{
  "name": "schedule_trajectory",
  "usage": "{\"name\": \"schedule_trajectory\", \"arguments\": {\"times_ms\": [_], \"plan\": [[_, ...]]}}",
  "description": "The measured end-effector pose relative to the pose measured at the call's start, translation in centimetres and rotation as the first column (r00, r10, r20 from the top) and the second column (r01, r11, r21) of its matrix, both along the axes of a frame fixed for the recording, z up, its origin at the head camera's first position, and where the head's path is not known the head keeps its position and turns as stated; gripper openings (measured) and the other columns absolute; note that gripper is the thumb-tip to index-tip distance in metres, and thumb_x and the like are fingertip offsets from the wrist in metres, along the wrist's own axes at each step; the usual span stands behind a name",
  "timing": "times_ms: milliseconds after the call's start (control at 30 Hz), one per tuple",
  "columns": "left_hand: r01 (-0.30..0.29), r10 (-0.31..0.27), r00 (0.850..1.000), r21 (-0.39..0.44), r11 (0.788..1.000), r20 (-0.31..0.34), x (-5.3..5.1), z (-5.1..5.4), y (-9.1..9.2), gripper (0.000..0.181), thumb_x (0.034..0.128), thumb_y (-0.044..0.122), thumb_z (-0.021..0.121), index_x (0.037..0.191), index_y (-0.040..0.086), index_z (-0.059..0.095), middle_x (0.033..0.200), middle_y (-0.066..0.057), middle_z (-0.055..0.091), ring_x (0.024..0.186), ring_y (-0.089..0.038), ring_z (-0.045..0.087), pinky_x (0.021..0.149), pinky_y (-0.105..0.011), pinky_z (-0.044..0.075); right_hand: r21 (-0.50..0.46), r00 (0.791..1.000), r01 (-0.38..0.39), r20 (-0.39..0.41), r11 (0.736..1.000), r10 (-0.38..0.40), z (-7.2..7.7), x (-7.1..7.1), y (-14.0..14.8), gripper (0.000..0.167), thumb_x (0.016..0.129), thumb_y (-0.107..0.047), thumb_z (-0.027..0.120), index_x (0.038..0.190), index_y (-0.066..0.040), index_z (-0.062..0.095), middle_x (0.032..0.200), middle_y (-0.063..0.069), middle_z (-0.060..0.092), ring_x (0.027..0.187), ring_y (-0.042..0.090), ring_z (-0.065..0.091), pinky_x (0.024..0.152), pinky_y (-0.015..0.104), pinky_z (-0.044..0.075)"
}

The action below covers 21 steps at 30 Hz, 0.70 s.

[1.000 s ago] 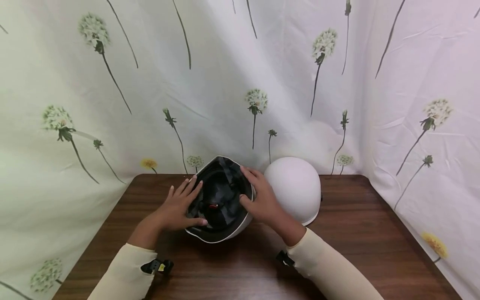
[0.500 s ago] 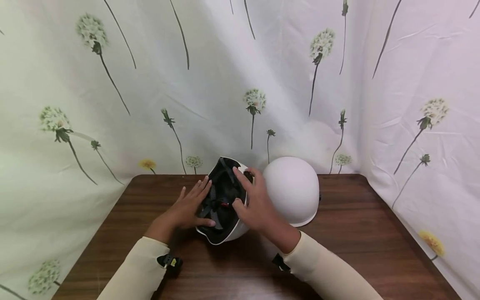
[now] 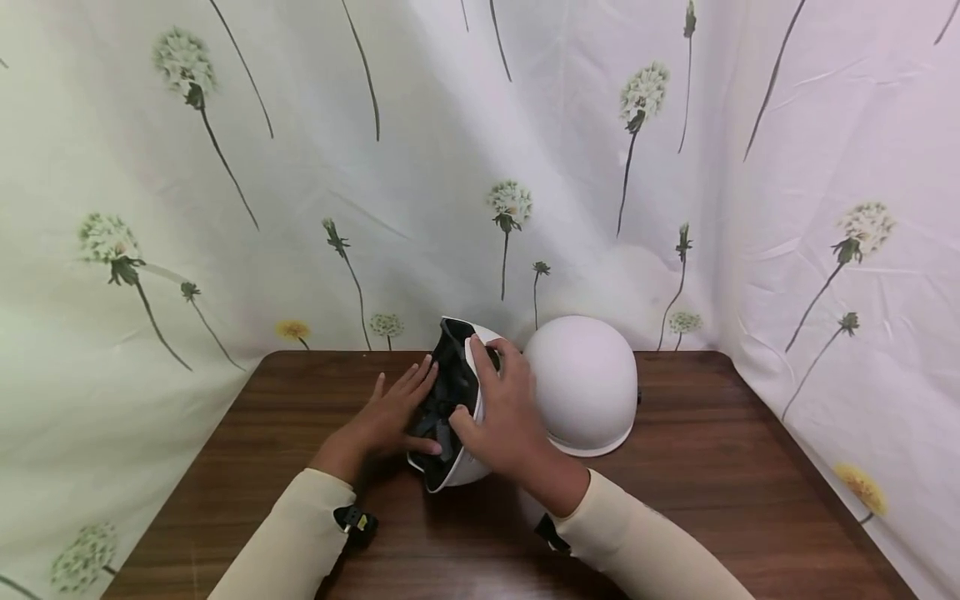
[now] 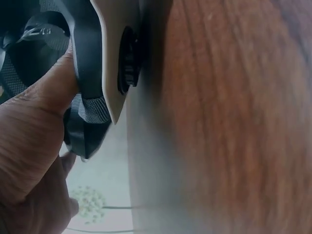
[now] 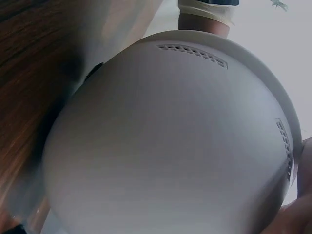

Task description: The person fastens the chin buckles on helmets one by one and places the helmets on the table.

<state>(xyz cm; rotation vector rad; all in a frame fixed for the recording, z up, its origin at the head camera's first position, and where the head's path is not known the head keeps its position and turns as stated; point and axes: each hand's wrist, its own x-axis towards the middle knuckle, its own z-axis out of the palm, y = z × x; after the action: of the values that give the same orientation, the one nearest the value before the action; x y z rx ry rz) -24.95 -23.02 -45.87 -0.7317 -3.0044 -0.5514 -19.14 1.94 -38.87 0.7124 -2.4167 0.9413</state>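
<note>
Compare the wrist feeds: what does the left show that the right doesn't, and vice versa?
Only the left wrist view: the left hand, plus black lining and grey webbing inside the white helmet.

Only the right wrist view: two vent grilles on its outside, the right hand and a cream sleeve.

Both: the helmet, brown tabletop and pale backdrop.

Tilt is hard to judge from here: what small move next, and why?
I'd probably tip the white, black-lined helmet leftward until its opening faces down: it is tilted with the opening toward the left grip, the right grip holds its rim, and the smooth white dome-shaped helmet beside it sits dome up.
</note>
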Motion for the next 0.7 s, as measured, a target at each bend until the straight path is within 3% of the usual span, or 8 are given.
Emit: {"name": "schedule_trajectory", "arguments": {"times_ms": [167, 333, 500, 700], "plan": [[-0.001, 0.001, 1.000, 0.037, 0.999, 0.012, 0.0, -0.6, 0.3, 0.138, 0.0803, 0.059, 0.092, 0.177, 0.014, 0.005, 0.186, -0.012, 0.008, 0.170, -0.045, 0.017, 0.127, -0.084, 0.002, 0.056, 0.998, 0.050, -0.050, 0.997, -0.047, -0.1, 0.4, -0.6, 0.090, 0.088, -0.029, 0.072, 0.170, -0.010, 0.039, 0.161, 0.021, 0.042, 0.149, 0.041, 0.043, 0.113, 0.076, 0.038], [-0.011, 0.010, 1.000, 0.089, 0.996, 0.010, -0.3, -1.1, 0.3, 0.147, 0.0776, 0.056, 0.096, 0.176, 0.007, -0.002, 0.184, -0.017, 0.014, 0.168, -0.047, 0.023, 0.126, -0.085, 0.002, 0.069, 0.997, 0.074, -0.021, 0.995, -0.072, 0.0, 0.6, -1.4, 0.090, 0.091, -0.035, 0.072, 0.171, -0.015, 0.036, 0.164, 0.019, 0.040, 0.153, 0.039, 0.039, 0.114, 0.084, 0.032], [-0.010, 0.008, 1.000, 0.130, 0.992, 0.009, -0.8, -1.4, 0.5, 0.153, 0.0744, 0.056, 0.098, 0.175, 0.005, -0.005, 0.184, -0.018, 0.013, 0.167, -0.049, 0.024, 0.125, -0.087, 0.003, 0.063, 0.995, 0.099, -0.008, 0.993, -0.098, 0.1, 0.6, -1.7, 0.090, 0.090, -0.036, 0.074, 0.170, -0.016, 0.038, 0.164, 0.018, 0.041, 0.154, 0.038, 0.037, 0.116, 0.085, 0.030], [-0.009, -0.005, 0.998, 0.197, 0.980, 0.067, -0.7, -0.7, 0.7, 0.156, 0.0739, 0.051, 0.100, 0.175, 0.008, -0.011, 0.184, -0.018, 0.011, 0.168, -0.049, 0.022, 0.125, -0.086, -0.001, -0.007, 0.993, 0.115, -0.024, 0.993, -0.115, -0.1, 0.8, -1.6, 0.089, 0.086, -0.037, 0.082, 0.160, -0.010, 0.041, 0.161, 0.014, 0.045, 0.151, 0.034, 0.042, 0.116, 0.083, 0.031]]}}
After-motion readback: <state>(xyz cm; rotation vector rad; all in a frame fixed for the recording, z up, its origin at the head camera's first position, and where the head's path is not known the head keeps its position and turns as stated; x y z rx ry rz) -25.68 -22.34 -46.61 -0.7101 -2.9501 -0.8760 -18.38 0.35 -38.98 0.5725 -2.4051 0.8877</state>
